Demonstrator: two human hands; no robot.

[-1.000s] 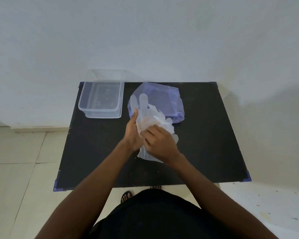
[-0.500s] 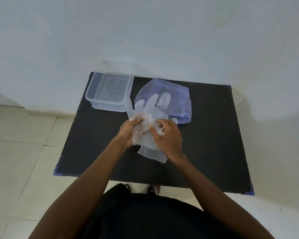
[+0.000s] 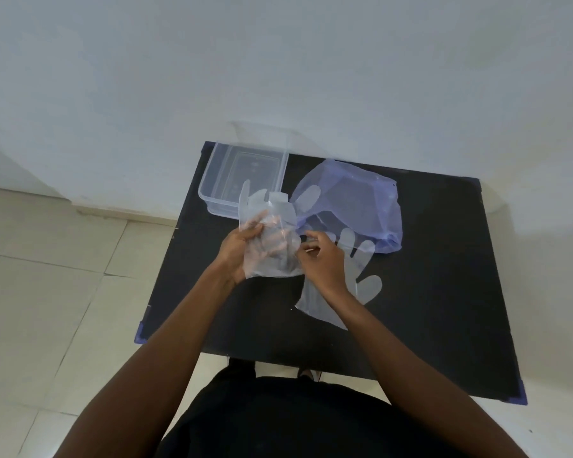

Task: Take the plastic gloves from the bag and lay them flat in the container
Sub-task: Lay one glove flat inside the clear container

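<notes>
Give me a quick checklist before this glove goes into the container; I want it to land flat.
1. Left hand gripping the held glove: ok.
2. Held glove spread flat: not ok, crumpled.
3. Clear container open and showing nothing inside: ok.
4. Held glove separated from the second glove on the table: ok.
5. Right hand gripping the held glove: cannot tell.
6. Blue bag emptied: not ok, a glove finger shows inside.

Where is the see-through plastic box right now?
The clear plastic container sits at the black table's far left corner, by the wall, left of the purple bag.
</notes>
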